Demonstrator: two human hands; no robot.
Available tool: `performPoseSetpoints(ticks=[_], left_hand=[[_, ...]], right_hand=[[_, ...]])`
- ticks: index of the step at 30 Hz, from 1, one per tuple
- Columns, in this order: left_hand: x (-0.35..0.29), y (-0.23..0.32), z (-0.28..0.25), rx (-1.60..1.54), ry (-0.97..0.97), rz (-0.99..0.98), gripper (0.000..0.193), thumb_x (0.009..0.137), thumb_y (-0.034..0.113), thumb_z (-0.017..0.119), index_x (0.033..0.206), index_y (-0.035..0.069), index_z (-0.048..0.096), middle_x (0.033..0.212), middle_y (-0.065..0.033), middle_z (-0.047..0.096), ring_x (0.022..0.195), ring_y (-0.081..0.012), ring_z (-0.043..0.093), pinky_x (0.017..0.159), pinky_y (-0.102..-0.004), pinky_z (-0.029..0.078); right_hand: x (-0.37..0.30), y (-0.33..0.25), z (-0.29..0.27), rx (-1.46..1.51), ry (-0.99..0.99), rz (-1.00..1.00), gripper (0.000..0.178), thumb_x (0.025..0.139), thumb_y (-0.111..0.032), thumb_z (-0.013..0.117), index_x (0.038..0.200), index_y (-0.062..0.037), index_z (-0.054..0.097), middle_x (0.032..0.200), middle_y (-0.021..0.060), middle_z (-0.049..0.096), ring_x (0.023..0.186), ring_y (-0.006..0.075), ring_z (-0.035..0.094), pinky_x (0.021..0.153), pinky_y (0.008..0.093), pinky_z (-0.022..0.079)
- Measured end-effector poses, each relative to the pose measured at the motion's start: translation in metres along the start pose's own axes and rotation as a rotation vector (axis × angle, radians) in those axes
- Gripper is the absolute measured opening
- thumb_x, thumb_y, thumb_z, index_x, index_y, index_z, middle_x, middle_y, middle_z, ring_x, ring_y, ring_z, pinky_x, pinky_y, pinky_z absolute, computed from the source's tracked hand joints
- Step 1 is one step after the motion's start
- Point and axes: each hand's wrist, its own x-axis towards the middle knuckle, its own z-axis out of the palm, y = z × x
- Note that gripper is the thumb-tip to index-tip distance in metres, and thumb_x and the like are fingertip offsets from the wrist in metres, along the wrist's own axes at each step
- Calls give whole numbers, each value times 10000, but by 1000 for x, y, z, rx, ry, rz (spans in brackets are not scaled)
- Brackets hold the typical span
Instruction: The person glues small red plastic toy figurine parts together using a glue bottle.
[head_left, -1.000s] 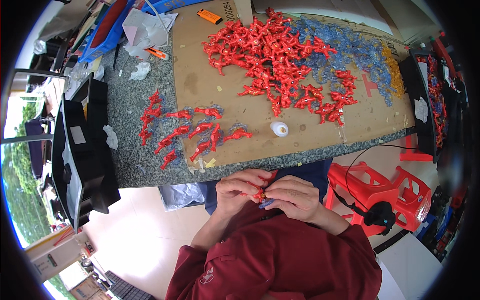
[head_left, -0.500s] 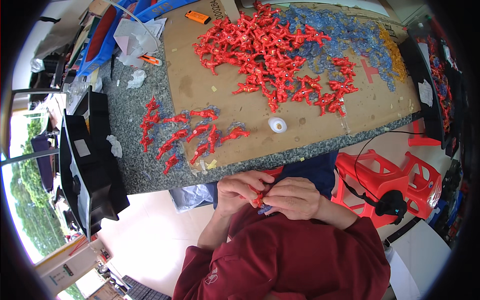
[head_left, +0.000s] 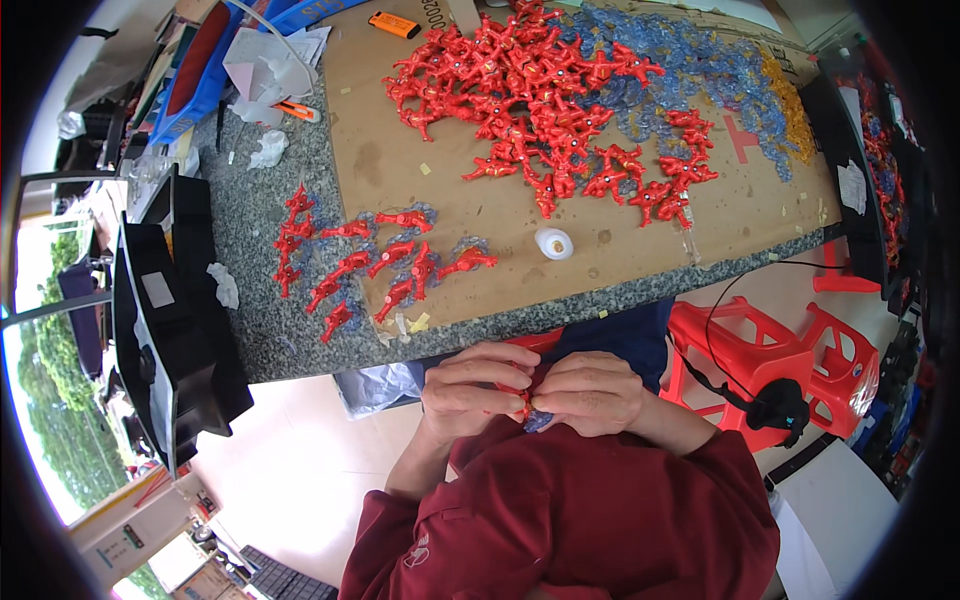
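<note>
In front of my body, just below the table edge, my left hand [head_left: 476,392] is closed on a small red plastic toy figure [head_left: 526,399], mostly covered by the fingers. My right hand [head_left: 592,394] meets it from the other side, its fingertips pinching a translucent blue plastic piece [head_left: 538,421] against the figure. I cannot tell whether the two are joined. On the table's left part lie several red figures with blue pieces [head_left: 388,258], set out in loose rows. Farther back is a large heap of red figures [head_left: 540,100].
Behind the heap spread blue translucent pieces [head_left: 650,100] and yellow pieces [head_left: 790,115]. A white round container [head_left: 553,244] stands near the cardboard's front edge. Orange cutter [head_left: 296,110], black bins [head_left: 185,310] on the left, red stools [head_left: 740,350] on the right.
My left fingers have closed farther over the red figure, hiding more of it. The right hand keeps its pinch at nearly the same place. The view has shifted slightly.
</note>
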Motion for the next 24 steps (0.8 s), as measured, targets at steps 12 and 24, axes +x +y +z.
performPoseSetpoints(ticks=[12, 24], left_hand=[[-3, -2, -2, 189, 20, 59, 230, 583, 46, 766, 780, 54, 647, 856, -85, 640, 856, -316, 627, 683, -367, 550], [-5, -1, -1, 158, 50, 77, 217, 605, 68, 767, 784, 51, 645, 850, -94, 641, 856, -319, 626, 689, -372, 553]], right_hand=[[0, 12, 6, 93, 25, 20, 290, 556, -20, 763, 811, 23, 631, 742, 120, 629, 646, 245, 623, 560, 305, 523], [0, 11, 9, 101, 28, 14, 286, 560, -28, 764, 808, 17, 631, 743, 117, 631, 645, 244, 624, 561, 302, 521]])
